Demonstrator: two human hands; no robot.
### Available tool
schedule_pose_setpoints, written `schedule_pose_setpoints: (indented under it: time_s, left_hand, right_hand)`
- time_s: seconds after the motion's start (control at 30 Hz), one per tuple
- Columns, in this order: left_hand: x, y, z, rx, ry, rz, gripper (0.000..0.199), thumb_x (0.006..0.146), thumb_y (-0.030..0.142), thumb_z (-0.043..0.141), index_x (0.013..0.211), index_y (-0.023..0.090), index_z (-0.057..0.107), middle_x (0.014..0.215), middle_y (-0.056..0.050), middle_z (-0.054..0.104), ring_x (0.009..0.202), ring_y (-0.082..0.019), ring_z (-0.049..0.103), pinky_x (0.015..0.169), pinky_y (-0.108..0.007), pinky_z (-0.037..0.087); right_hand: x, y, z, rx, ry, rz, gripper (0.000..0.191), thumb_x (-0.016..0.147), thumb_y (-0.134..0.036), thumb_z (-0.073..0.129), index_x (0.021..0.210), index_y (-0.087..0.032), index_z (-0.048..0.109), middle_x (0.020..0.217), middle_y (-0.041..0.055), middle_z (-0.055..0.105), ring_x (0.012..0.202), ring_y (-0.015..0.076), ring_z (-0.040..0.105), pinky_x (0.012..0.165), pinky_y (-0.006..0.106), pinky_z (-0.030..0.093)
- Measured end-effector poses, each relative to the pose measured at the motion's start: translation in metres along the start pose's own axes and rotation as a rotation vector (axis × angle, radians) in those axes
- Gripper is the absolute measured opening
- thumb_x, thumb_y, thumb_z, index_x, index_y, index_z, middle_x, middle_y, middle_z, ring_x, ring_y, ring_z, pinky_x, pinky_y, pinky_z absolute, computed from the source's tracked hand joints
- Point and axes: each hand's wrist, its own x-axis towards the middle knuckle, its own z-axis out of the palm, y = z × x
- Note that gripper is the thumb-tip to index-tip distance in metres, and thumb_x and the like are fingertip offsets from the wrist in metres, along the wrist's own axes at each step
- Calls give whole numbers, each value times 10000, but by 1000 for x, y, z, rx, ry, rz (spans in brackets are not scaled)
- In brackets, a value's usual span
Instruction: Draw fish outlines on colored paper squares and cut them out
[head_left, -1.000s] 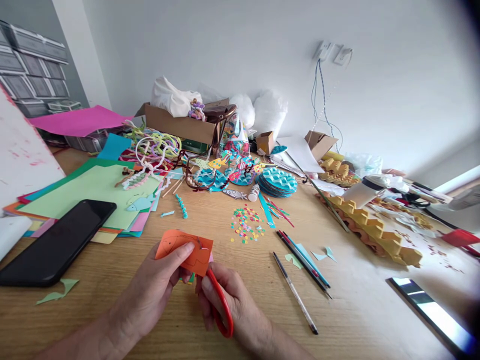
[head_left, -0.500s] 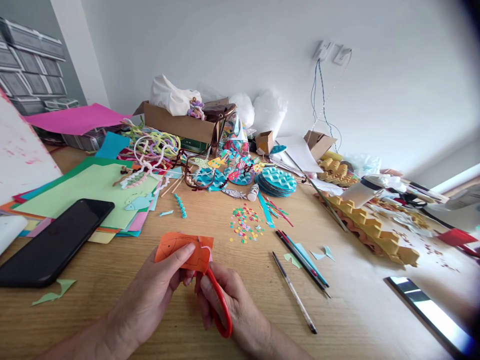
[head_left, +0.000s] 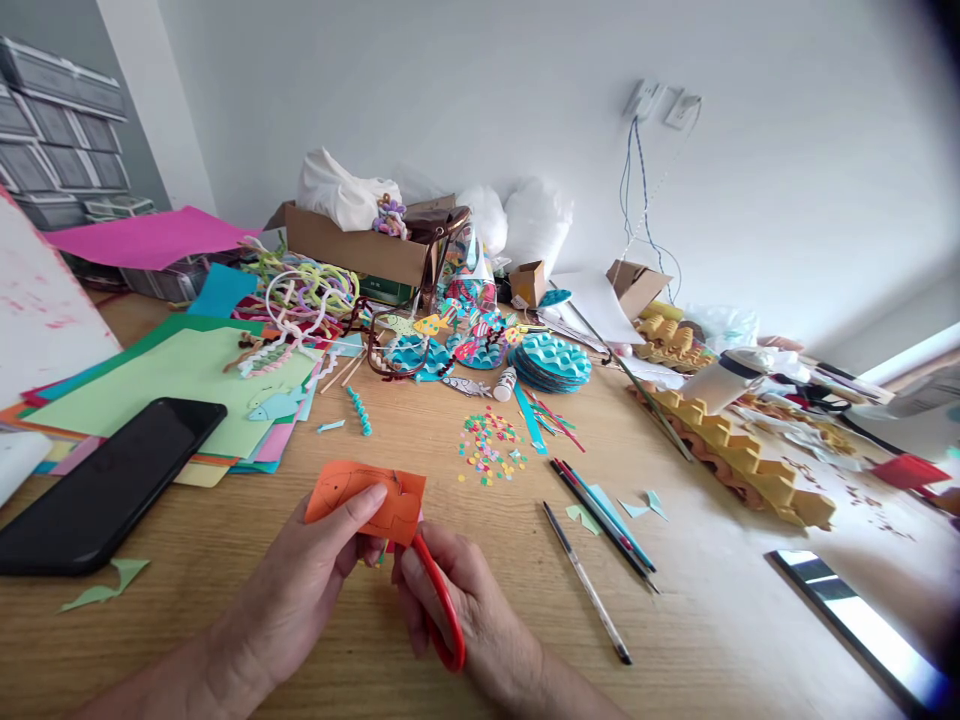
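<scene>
An orange paper piece point(head_left: 401, 510) with a fish outline drawn on it is pinched in my left hand point(head_left: 311, 570), the thumb lying on top of the drawing. My right hand point(head_left: 469, 590) is closed around the red-handled scissors point(head_left: 442, 610), just right of the paper. The scissors meet the paper's lower right edge; their blades are mostly hidden behind it. Beyond the paper, small coloured confetti dots point(head_left: 491, 445) lie on the wooden table point(head_left: 360, 665).
Coloured paper sheets point(head_left: 165, 370) and a black phone point(head_left: 112, 480) lie left. Pens point(head_left: 589, 585), paper scraps and a yellow egg carton point(head_left: 742, 455) are on the right. Blue scalloped discs point(head_left: 551, 362), paper fish and boxes stand farther back.
The orange paper has turned slightly between my hands, and the pink bit seen at its right edge is now mostly covered. Both hands keep their hold.
</scene>
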Motion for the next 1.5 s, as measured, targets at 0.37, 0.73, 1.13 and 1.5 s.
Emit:
schedule_pose_setpoints:
  time_s: [0.37,0.73,1.13,1.5]
  left_hand:
    - [2,2,1,1,-34,35,141,621,340,771,662,225,701,668,19,665,599,-145,573,511,-220,451]
    - [4,7,1,-35,-68,100,127,644,307,773,669,223,681,664,51,657,623,-116,582,591,-181,493]
    - [3,10,1,-23,-48,93,125,644,272,760,638,213,650,580,78,618,567,-93,568,542,-148,478]
    - [7,13,2,8,-41,110,161,594,290,784,609,196,654,573,75,646,561,-89,562,538,-141,457]
  right_hand:
    - [-1,3,-2,-37,-3,28,469,875,-618,398,760,-169,467,492,-67,435,367,41,372,346,136,285]
    - [0,4,-5,-66,2,85,451,853,-598,451,711,-171,467,486,-66,431,365,49,408,327,134,295]
    - [0,7,-6,-42,1,60,406,867,-537,474,688,-172,459,485,-64,446,353,45,405,315,128,285]
    - [-2,8,-8,-42,-23,32,402,885,-520,453,676,-177,440,499,-63,433,375,46,409,332,132,286]
